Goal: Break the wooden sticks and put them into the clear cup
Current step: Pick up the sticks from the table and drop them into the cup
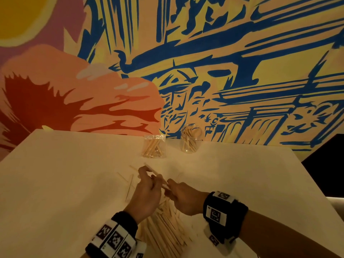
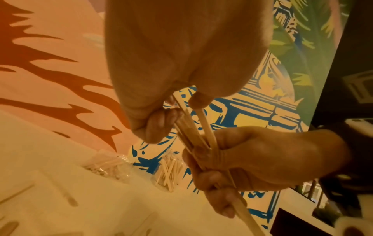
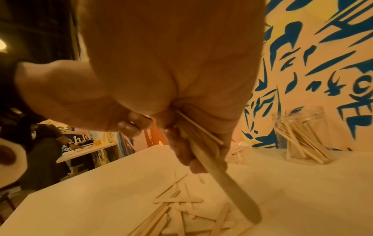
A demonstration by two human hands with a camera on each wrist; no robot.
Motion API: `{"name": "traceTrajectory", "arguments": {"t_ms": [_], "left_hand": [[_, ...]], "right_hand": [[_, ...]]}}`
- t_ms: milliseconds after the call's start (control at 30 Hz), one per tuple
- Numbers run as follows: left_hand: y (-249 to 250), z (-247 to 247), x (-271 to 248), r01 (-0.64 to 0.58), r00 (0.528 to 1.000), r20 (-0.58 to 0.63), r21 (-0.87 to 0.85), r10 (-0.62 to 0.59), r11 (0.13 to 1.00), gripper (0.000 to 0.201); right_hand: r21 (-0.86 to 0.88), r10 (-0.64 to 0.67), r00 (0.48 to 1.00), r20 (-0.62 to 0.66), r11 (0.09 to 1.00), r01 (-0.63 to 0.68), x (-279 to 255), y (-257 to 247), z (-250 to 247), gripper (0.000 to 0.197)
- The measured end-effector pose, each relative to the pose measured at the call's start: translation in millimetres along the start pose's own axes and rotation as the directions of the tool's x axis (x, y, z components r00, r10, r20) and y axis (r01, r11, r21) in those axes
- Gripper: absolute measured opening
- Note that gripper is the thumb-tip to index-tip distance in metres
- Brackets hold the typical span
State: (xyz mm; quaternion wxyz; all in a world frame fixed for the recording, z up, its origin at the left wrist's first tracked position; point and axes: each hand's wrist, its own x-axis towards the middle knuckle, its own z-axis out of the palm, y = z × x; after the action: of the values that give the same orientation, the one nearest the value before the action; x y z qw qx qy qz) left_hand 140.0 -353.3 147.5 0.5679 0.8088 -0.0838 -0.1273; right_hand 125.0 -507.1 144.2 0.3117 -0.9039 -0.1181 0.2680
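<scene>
Both hands hold one small bundle of flat wooden sticks [image 1: 156, 175] above the middle of the white table [image 1: 65, 183]. My left hand [image 1: 147, 185] grips the bundle's far end, fingers curled round it [image 2: 161, 126]. My right hand [image 1: 179, 192] grips the near end [image 2: 214, 161], with a long stick [image 3: 224, 180] poking down out of the fist. The bundle [image 2: 191, 127] fans out slightly between the two fists. The clear cup [image 1: 191, 139] stands upright at the table's far edge, partly filled with stick pieces [image 3: 302, 143].
A heap of loose whole sticks [image 1: 165, 228] lies on the table under my wrists, with a few strays [image 1: 130, 183] to the left. A clear plastic bag of sticks [image 1: 153, 146] sits left of the cup. A painted wall backs the table. Another person [image 3: 44, 151] sits at a far table.
</scene>
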Motion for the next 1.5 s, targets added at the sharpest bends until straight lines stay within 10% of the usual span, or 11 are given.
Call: {"name": "traceTrajectory", "arguments": {"t_ms": [333,667,967,1200,1333,1500], "left_hand": [[7.2,-19.1,22.5,0.024,0.973,-0.215,-0.255,-0.080,0.967,0.023],[5.3,-11.7,30.3,0.090,0.984,-0.106,-0.402,-0.144,0.911,0.032],[0.1,5.7,30.1,0.124,0.967,0.226,-0.004,-0.120,0.992,0.044],[7.1,12.7,29.8,0.142,0.958,0.267,-0.111,-0.108,0.984,0.052],[-1.2,5.2,30.5,0.389,0.917,0.262,-0.419,-0.301,0.820,0.061],[-14.8,18.1,15.6,0.690,0.721,0.551,-0.511,-0.421,0.513,0.069]], "right_hand": [[0.040,0.042,0.999,0.011,0.998,-0.042,4.0,-2.8,-3.0,0.007],[-0.035,0.048,0.998,-0.027,0.998,-0.048,-0.7,-5.2,-6.8,0.016],[-0.101,-0.004,0.999,-0.036,0.995,0.000,-1.7,-12.1,-7.8,0.036],[-0.061,-0.097,0.994,-0.045,0.994,0.094,-4.3,-18.3,-11.7,0.040],[0.248,-0.149,0.970,-0.194,0.949,0.195,-12.8,-21.9,-18.7,0.023],[0.426,-0.164,0.820,-0.548,0.789,0.442,-16.5,-40.5,-33.4,0.019]]}}
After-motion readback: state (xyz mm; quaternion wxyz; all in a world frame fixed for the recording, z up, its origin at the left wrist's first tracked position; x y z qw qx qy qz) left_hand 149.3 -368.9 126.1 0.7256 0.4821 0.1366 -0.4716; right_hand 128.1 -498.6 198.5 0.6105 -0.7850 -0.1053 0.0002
